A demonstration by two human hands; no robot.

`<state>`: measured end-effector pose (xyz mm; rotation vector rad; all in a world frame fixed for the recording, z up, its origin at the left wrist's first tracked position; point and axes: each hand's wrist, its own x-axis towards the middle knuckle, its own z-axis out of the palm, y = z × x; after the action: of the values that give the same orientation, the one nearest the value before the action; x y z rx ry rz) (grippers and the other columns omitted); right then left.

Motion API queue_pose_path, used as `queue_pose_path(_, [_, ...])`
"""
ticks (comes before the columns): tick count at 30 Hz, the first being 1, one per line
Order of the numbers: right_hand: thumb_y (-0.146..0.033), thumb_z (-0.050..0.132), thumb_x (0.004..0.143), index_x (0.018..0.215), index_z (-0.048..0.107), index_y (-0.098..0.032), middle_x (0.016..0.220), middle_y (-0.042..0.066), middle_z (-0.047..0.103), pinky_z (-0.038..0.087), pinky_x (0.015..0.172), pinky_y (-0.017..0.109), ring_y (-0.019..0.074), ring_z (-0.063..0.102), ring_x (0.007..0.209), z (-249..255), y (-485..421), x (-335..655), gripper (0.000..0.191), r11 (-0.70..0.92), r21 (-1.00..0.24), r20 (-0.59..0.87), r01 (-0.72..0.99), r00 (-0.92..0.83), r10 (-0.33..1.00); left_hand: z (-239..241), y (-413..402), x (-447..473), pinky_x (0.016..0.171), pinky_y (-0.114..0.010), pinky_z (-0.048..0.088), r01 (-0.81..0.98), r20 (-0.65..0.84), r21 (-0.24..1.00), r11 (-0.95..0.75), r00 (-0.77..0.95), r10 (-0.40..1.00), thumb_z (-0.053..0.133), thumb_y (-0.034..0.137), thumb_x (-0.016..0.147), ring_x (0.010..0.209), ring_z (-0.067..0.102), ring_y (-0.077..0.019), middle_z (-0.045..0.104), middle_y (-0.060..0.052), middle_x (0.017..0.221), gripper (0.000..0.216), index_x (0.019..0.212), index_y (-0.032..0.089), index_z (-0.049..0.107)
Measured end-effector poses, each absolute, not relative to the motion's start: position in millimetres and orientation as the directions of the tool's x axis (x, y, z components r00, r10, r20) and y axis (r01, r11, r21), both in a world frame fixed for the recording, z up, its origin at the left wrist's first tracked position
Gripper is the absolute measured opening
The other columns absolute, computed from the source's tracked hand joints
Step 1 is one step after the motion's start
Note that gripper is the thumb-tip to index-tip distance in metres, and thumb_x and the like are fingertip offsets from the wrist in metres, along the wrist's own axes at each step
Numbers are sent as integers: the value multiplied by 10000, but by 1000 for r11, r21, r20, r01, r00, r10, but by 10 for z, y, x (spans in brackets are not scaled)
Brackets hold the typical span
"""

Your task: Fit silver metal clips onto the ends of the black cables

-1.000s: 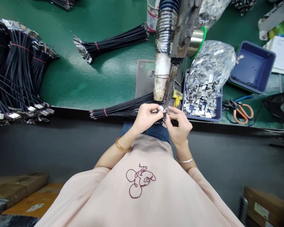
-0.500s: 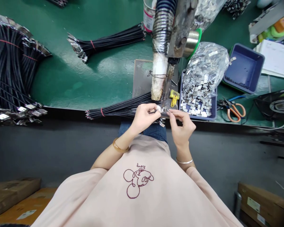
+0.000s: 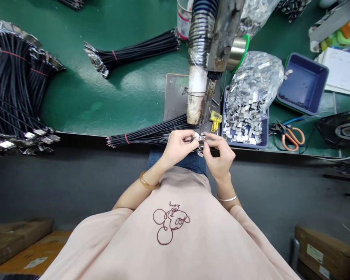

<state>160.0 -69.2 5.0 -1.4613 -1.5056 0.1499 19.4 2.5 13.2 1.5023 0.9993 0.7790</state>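
Note:
My left hand [image 3: 177, 147] and my right hand [image 3: 220, 155] meet at the front edge of the green bench, fingers pinched together. Between them sits a small metal connector shell [image 3: 203, 137] on the end of a black cable, directly under the tip of the soldering tool [image 3: 207, 103]. The left hand grips the cable end; the right hand pinches the shell from the right. A bundle of black cables [image 3: 147, 134] tied with a red band lies just left of my left hand. A blue tray of metal shells [image 3: 245, 126] stands right of my hands.
A second tied cable bundle [image 3: 134, 50] lies further back. A large heap of black cables [image 3: 14, 85] fills the left. An empty blue tray [image 3: 303, 83], orange-handled scissors [image 3: 290, 136], a solder spool [image 3: 239, 48] and a plastic bag of shells [image 3: 256, 76] are at right. Cardboard boxes [image 3: 323, 249] stand on the floor.
My right hand has moved back in from the right, closing on the shell beside my left hand. The left hand has stayed put under the tool tip.

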Motion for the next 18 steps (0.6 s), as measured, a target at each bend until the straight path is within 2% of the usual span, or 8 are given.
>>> queue_pose_path(2, [-232, 588, 930, 883, 555, -219, 997, 61, 761, 605, 680, 276, 155, 749, 789, 48, -689, 1612, 59, 183, -761, 447, 622, 300, 843, 138, 5, 189, 504, -187, 245, 192, -35, 980, -54, 430, 902, 583, 188, 750, 537, 270, -58, 358, 58, 549, 120, 663, 126, 637])
queue_pose_path(5, [-307, 551, 962, 897, 500, -230, 709, -41, 670, 508, 505, 200, 94, 645, 526, 64, -637, 1630, 112, 68, -887, 244, 456, 338, 909, 148, -17, 159, 518, -179, 288, 218, 56, 960, -176, 466, 883, 576, 193, 786, 552, 349, -62, 461, 40, 573, 145, 721, 123, 685])
queue_pose_path(7, [-329, 549, 964, 887, 482, -237, 596, -86, 571, 455, 461, 181, 82, 585, 472, 76, -596, 1643, 138, 38, -932, 153, 360, 294, 944, 142, -17, 122, 529, -183, 308, 216, 130, 938, -270, 502, 855, 583, 190, 791, 569, 398, -68, 537, 18, 617, 147, 758, 121, 709])
queue_pose_path(9, [-330, 556, 960, 885, 486, -236, 630, -80, 573, 465, 475, 180, 78, 589, 499, 80, -575, 1655, 139, 43, -948, 129, 315, 258, 958, 126, -5, 79, 524, -189, 306, 184, 140, 945, -270, 519, 843, 593, 172, 768, 565, 403, -68, 559, 9, 639, 125, 768, 118, 706])
queue_pose_path(12, [-304, 576, 953, 904, 536, -228, 766, -38, 636, 548, 596, 213, 99, 666, 641, 64, -589, 1665, 99, 114, -892, 229, 438, 219, 948, 103, 19, 31, 510, -194, 278, 105, 45, 987, -119, 534, 844, 598, 155, 739, 530, 342, -58, 461, 36, 580, 78, 717, 118, 662])
queue_pose_path(15, [-231, 578, 950, 922, 590, -224, 880, 12, 704, 582, 741, 268, 139, 710, 808, 29, -634, 1669, 31, 260, -698, 445, 667, 119, 888, 102, 28, 25, 501, -201, 229, 62, -20, 998, -17, 553, 833, 632, 210, 780, 509, 276, -49, 356, 62, 537, 134, 681, 121, 636])
queue_pose_path(17, [-190, 580, 944, 935, 609, -223, 923, 32, 733, 580, 780, 282, 154, 723, 866, 5, -666, 1674, 45, 314, -592, 533, 742, 68, 843, 109, 25, 41, 497, -202, 221, 65, -31, 998, -5, 542, 840, 656, 276, 811, 510, 278, -49, 380, 58, 537, 204, 684, 118, 643])
queue_pose_path(18, [-185, 584, 943, 947, 613, -223, 922, 30, 739, 577, 768, 275, 152, 728, 852, -4, -683, 1677, 48, 307, -584, 543, 752, 80, 836, 112, 22, 50, 501, -201, 239, 72, -30, 997, -10, 534, 845, 660, 303, 821, 516, 305, -51, 426, 47, 551, 226, 696, 115, 654])
